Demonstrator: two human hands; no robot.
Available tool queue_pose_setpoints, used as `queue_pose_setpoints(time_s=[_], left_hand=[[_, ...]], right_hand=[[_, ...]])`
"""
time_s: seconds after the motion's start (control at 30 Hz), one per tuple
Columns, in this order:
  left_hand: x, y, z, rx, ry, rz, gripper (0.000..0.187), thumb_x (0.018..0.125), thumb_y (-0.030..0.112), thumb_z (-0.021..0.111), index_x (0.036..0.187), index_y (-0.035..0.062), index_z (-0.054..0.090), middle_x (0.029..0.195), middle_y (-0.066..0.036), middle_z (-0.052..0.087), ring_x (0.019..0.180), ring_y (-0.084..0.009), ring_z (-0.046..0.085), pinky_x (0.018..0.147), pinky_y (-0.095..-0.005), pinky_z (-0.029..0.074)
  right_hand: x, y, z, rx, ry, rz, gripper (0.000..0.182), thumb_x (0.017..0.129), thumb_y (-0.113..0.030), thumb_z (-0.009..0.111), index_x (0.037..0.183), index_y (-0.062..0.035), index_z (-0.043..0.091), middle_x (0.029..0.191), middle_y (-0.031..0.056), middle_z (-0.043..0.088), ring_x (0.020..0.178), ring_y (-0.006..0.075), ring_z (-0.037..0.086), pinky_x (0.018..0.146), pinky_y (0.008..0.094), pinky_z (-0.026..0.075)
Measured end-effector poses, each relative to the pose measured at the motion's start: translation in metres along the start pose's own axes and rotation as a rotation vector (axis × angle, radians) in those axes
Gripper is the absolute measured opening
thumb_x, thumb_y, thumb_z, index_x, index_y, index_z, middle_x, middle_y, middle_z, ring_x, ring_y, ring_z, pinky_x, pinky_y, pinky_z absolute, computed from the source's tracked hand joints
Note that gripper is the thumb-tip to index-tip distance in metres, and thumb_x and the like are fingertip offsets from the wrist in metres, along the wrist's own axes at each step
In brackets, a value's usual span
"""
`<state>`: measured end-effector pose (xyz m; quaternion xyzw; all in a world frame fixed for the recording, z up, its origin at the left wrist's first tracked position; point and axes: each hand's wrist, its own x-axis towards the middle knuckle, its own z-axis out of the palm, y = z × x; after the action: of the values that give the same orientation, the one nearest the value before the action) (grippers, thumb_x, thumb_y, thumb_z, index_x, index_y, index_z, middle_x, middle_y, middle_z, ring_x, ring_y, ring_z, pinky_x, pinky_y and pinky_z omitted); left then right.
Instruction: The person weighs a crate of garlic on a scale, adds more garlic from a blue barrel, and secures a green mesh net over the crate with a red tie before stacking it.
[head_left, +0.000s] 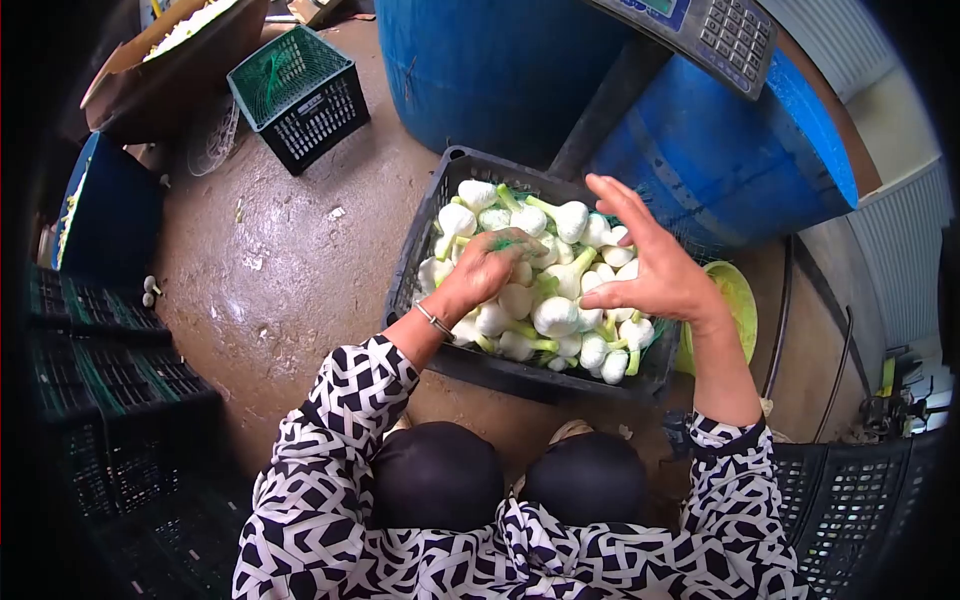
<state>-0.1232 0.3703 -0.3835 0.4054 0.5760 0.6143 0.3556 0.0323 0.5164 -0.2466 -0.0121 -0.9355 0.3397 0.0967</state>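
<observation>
White garlic bulbs (556, 317) with short green stems fill a black plastic crate (520, 378), which sits on a scale in front of my knees. Green netting (655, 352) lines the crate and shows around the bulbs. Over the left part of the pile is my left hand (484, 268), its fingers curled together with green net strands across them. My right hand (655, 262) hovers at the right side of the heap, thumb and fingers spread wide, with nothing in it.
Two blue barrels (490, 80) (720, 150) stand behind the crate, with a scale display and keypad (725, 35) above. A net-lined crate (310, 110) is on the wet floor (270, 270). Stacked black crates (110, 390) stand left; a yellow-green basin (735, 300) is at right.
</observation>
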Motion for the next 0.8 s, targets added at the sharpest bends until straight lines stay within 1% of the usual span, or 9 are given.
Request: queue_pose_setpoints(time_s=[0.17, 0.23, 0.33, 0.37, 0.47, 0.5, 0.6, 0.7, 0.8], left_hand=[[-0.007, 0.021, -0.005, 0.051, -0.006, -0.017, 0.034, 0.088, 0.020, 0.041, 0.094, -0.0009, 0.068, 0.096, -0.010, 0.067, 0.093, -0.0189, 0.060, 0.089, -0.0295, 0.043], [-0.028, 0.044, 0.000, 0.066, -0.001, -0.015, 0.034, 0.089, 0.018, 0.040, 0.091, -0.0018, 0.067, 0.094, -0.011, 0.066, 0.091, -0.0193, 0.059, 0.089, -0.0298, 0.042], [-0.021, 0.047, 0.014, 0.053, 0.075, -0.062, 0.031, 0.089, 0.016, 0.040, 0.092, -0.0016, 0.066, 0.092, -0.010, 0.064, 0.091, -0.0184, 0.058, 0.088, -0.0300, 0.043], [-0.006, 0.031, 0.016, 0.146, 0.098, 0.127, 0.025, 0.092, 0.014, 0.043, 0.095, -0.0009, 0.063, 0.093, -0.010, 0.062, 0.083, -0.0172, 0.056, 0.079, -0.0275, 0.044], [0.023, 0.020, 0.024, 0.856, 0.100, 0.469, 0.048, 0.085, 0.020, 0.051, 0.131, 0.0054, 0.046, 0.139, -0.015, 0.041, 0.130, -0.0298, 0.037, 0.106, -0.0467, 0.026], [0.023, 0.022, 0.026, 0.866, -0.042, 0.429, 0.064, 0.081, 0.029, 0.056, 0.138, 0.0080, 0.039, 0.152, -0.012, 0.024, 0.141, -0.0333, 0.017, 0.111, -0.0535, 0.009], [0.028, 0.017, 0.040, 1.098, -0.113, 0.423, 0.064, 0.077, 0.031, 0.060, 0.136, 0.0120, 0.044, 0.145, -0.010, 0.038, 0.138, -0.0288, 0.027, 0.110, -0.0514, 0.013], [0.040, 0.035, 0.033, 1.245, -0.097, 0.434, 0.042, 0.076, 0.025, 0.062, 0.117, 0.0155, 0.061, 0.120, -0.001, 0.061, 0.114, -0.0232, 0.050, 0.097, -0.0483, 0.029], [0.039, 0.050, 0.037, 1.258, -0.060, 0.469, 0.032, 0.083, 0.023, 0.057, 0.113, 0.0120, 0.063, 0.118, -0.004, 0.063, 0.114, -0.0226, 0.051, 0.100, -0.0450, 0.029]], right_hand=[[-0.016, 0.051, 0.053, -0.182, -0.018, 0.206, 0.039, 0.079, -0.026, 0.070, 0.112, -0.0068, 0.062, 0.102, 0.0142, 0.062, 0.094, 0.0315, 0.061, 0.081, 0.0396, 0.049], [-0.016, 0.036, 0.044, -0.084, 0.109, 0.032, 0.014, 0.081, -0.015, 0.065, 0.090, -0.0038, 0.065, 0.080, 0.0122, 0.060, 0.072, 0.0293, 0.061, 0.066, 0.0398, 0.048], [-0.015, 0.030, 0.036, -0.041, 0.235, -0.052, 0.008, 0.082, -0.009, 0.062, 0.081, -0.0014, 0.063, 0.073, 0.0126, 0.058, 0.066, 0.0298, 0.059, 0.061, 0.0381, 0.046], [-0.009, 0.045, 0.036, 0.015, 0.234, -0.025, 0.007, 0.081, -0.006, 0.063, 0.084, 0.0007, 0.063, 0.073, 0.0112, 0.058, 0.064, 0.0260, 0.056, 0.060, 0.0334, 0.044], [0.007, 0.049, 0.025, -0.022, 0.184, -0.078, 0.008, 0.080, -0.006, 0.062, 0.081, 0.0013, 0.061, 0.074, 0.0117, 0.059, 0.063, 0.0275, 0.055, 0.060, 0.0346, 0.045], [0.011, 0.051, 0.024, -0.021, 0.203, -0.067, 0.008, 0.080, -0.006, 0.062, 0.081, 0.0013, 0.061, 0.074, 0.0117, 0.059, 0.063, 0.0275, 0.055, 0.060, 0.0346, 0.045], [0.012, 0.048, 0.030, -0.021, 0.197, -0.152, 0.008, 0.079, -0.007, 0.063, 0.083, 0.0005, 0.061, 0.076, 0.0122, 0.060, 0.064, 0.0280, 0.058, 0.061, 0.0359, 0.047], [0.009, 0.029, 0.032, -0.488, 0.048, -0.128, 0.015, 0.078, -0.008, 0.065, 0.092, -0.0025, 0.063, 0.087, 0.0133, 0.065, 0.076, 0.0324, 0.064, 0.066, 0.0369, 0.052], [-0.015, 0.025, 0.000, -0.187, 0.197, -0.190, 0.013, 0.081, -0.011, 0.061, 0.091, -0.0027, 0.062, 0.088, 0.0132, 0.065, 0.080, 0.0320, 0.065, 0.072, 0.0402, 0.052]])
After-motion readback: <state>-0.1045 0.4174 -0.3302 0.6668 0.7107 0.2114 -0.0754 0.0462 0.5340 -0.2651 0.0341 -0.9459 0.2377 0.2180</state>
